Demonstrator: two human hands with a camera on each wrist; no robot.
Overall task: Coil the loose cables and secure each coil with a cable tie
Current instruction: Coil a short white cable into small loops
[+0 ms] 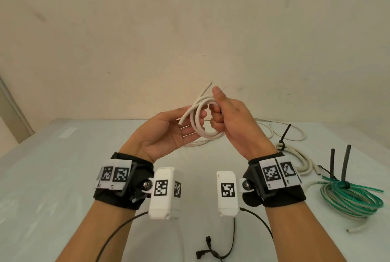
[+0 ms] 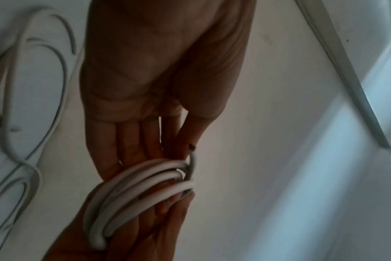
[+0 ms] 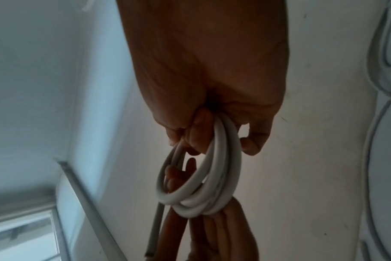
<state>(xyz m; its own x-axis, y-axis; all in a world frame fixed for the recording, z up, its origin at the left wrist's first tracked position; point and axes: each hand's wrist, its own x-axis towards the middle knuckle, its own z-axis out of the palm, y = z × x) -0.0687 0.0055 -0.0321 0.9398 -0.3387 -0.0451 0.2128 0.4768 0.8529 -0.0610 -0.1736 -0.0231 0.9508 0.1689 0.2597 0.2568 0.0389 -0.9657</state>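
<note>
The left hand [image 1: 166,133] is held palm up with its fingers straight and relaxed, cradling the lower left arc of the white cable coil [image 1: 200,122]; in the left wrist view the loops [image 2: 132,190] lie across its fingertips, resting there, not gripped. The coil stands roughly upright between the two hands, its plane running near to far, with one cut end poking up and away past the right thumb and another lying over the left fingers. The right hand [image 1: 230,120] is the nearer to the bundle: its fingers are curled through the ring, pinching all the loops together at the right side [image 3: 221,134]. To its right, on the table [image 1: 63,177], a loose black cable tie [image 1: 283,135] lies, so my guess is the left hand must take over the grip before the right can reach for it.
</note>
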